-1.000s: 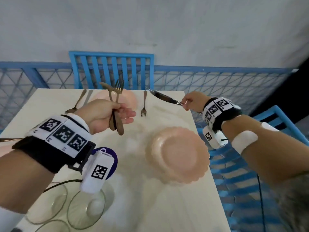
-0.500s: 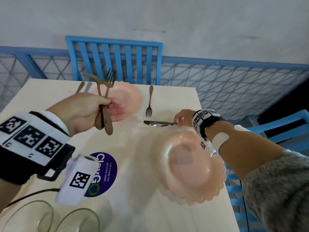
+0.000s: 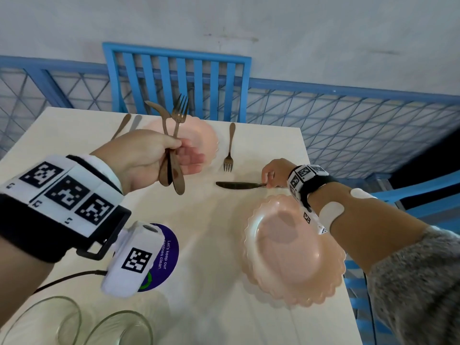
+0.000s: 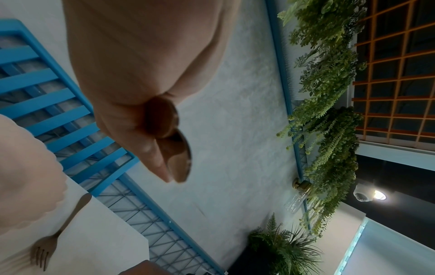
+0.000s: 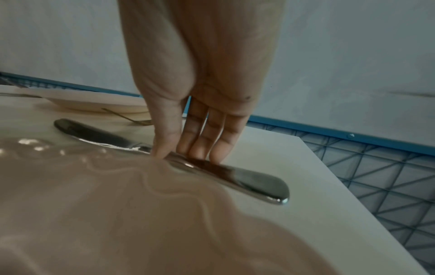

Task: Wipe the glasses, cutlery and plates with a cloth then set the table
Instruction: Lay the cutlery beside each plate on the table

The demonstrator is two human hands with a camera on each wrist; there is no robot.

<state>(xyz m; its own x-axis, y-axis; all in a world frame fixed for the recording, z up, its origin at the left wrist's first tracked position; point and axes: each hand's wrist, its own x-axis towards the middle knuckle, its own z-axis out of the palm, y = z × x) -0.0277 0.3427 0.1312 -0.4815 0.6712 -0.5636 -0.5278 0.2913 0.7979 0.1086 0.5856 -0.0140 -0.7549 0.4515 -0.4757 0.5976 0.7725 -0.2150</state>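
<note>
Right hand pinches knife handle; knife flat on surface, long axis pointing leftward from hand, just beyond plate. Left hand grips cutlery.

A pale cream table fills the lower view, with a round purple sticker on its top. Beyond its far edge stands a blue slatted chair back, pushed against a blue railing with diagonal mesh. Behind that rises a rough whitish wall. Another blue chair sits off the table's right side. The left wrist view shows hanging green foliage, an orange-framed grid window, a potted fern and 1 lit lamp
</note>
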